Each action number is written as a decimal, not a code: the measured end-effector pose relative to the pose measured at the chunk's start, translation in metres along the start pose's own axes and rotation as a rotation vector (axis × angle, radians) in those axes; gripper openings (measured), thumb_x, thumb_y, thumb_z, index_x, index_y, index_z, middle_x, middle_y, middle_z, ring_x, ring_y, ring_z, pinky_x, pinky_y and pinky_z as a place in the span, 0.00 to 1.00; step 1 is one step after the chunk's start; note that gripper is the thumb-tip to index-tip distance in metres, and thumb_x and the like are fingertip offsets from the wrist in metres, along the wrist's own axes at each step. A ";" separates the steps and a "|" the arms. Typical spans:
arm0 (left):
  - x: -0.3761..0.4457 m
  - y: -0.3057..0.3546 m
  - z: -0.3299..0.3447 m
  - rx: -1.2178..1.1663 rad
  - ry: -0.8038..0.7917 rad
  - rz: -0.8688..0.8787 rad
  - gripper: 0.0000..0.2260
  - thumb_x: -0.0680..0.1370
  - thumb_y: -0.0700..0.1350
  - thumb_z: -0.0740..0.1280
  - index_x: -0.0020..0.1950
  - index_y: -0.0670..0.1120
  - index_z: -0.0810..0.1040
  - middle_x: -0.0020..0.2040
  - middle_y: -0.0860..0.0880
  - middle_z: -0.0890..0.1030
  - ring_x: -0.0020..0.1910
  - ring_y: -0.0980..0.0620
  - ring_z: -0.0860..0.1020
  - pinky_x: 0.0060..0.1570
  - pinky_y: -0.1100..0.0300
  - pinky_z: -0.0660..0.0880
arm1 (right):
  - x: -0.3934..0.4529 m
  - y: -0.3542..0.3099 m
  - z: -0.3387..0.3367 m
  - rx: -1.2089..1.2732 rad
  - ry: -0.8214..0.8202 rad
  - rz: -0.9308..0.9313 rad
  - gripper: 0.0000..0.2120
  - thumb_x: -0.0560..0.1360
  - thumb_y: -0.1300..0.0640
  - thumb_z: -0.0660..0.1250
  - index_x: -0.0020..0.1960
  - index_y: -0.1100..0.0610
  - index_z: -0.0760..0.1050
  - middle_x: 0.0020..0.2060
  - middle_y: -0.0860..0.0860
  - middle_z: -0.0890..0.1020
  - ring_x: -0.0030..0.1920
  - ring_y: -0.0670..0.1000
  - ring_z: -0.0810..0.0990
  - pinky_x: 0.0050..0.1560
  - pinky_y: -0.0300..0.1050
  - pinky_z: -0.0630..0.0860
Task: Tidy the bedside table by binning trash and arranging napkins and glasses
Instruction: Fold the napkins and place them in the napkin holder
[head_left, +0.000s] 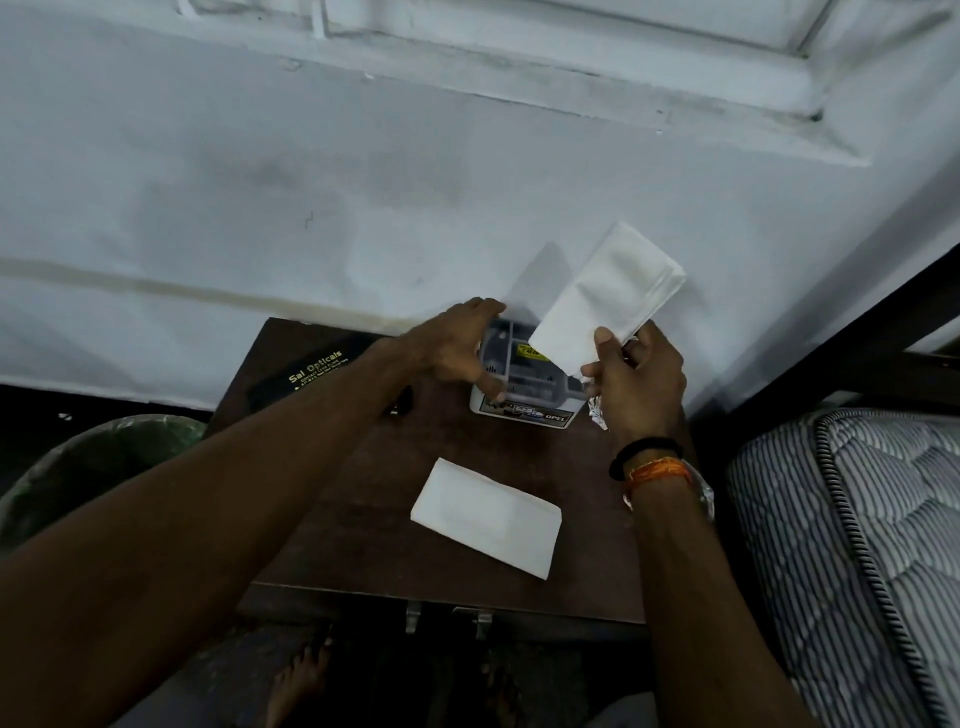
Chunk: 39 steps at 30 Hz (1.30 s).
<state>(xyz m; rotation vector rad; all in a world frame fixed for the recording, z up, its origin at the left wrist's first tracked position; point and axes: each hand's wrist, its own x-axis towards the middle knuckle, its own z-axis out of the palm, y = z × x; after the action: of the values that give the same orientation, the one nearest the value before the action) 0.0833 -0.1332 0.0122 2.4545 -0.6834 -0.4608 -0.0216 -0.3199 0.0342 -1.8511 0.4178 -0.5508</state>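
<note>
Fingers of the right hand are pinching folded napkins clear while the left hand is gripping the holder, seemingly steadying it for loading

The left hand grips the left edge of a plastic pack that lies at the back of the bedside table, against the wall. Just right of those fingers, the right hand pinches a napkin stack, which stands tilted above the pack. A folded napkin lies on the table nearer than both hands. A glasses case lies left of the left hand. A bin stands left of the table, a mattress right of it.
</note>
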 end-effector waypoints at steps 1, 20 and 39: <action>-0.001 -0.001 -0.001 0.001 0.009 0.004 0.56 0.61 0.54 0.83 0.79 0.43 0.55 0.78 0.45 0.62 0.75 0.46 0.63 0.72 0.54 0.63 | 0.000 0.000 0.000 -0.001 -0.005 -0.004 0.08 0.79 0.59 0.67 0.57 0.57 0.77 0.44 0.58 0.85 0.34 0.51 0.83 0.31 0.41 0.78; -0.068 -0.018 -0.019 -0.054 0.033 -0.028 0.54 0.61 0.62 0.80 0.79 0.48 0.56 0.77 0.49 0.64 0.74 0.49 0.64 0.72 0.52 0.63 | -0.005 -0.004 0.043 -0.138 -0.164 -0.116 0.06 0.76 0.59 0.70 0.52 0.60 0.79 0.48 0.49 0.85 0.50 0.51 0.83 0.54 0.50 0.80; -0.031 0.003 -0.009 -0.237 0.409 0.049 0.23 0.73 0.46 0.76 0.67 0.44 0.77 0.61 0.46 0.83 0.59 0.48 0.81 0.59 0.53 0.78 | -0.004 -0.001 0.055 -0.411 -0.161 -0.140 0.09 0.69 0.59 0.75 0.47 0.59 0.78 0.40 0.52 0.84 0.44 0.55 0.83 0.46 0.51 0.81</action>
<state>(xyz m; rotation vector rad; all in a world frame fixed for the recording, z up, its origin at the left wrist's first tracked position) 0.0607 -0.1144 0.0269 2.2051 -0.4835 -0.0126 0.0061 -0.2748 0.0184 -2.3150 0.3098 -0.4256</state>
